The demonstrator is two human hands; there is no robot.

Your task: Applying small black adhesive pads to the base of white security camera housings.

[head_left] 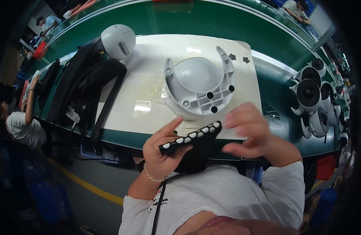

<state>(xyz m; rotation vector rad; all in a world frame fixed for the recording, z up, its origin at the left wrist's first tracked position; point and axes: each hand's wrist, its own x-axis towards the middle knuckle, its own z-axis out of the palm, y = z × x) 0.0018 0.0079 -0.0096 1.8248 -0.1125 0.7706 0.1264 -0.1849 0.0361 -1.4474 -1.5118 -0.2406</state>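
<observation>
My left hand [157,152] is closed around a black strip [192,138] that bears a row of white round spots. The strip is tilted, its right end higher. My right hand [249,131], blurred by motion, is just right of that end, thumb and fingers apart, with nothing visible in it. Beyond both hands, a grey-white crescent-shaped plastic base [198,102] lies with its ribbed side up. Several black round pads [214,109] sit on its ribs, and a smooth rounded grey part [198,74] fills the space between its two prongs.
A pale work mat [137,84] covers part of the green bench. At left are a grey-white rounded housing [117,41] and black padded pieces [80,84]. Two dark flower-shaped bits [233,57] lie far right on the mat. Several grey-black assemblies [307,93] cluster at right. Other people work nearby.
</observation>
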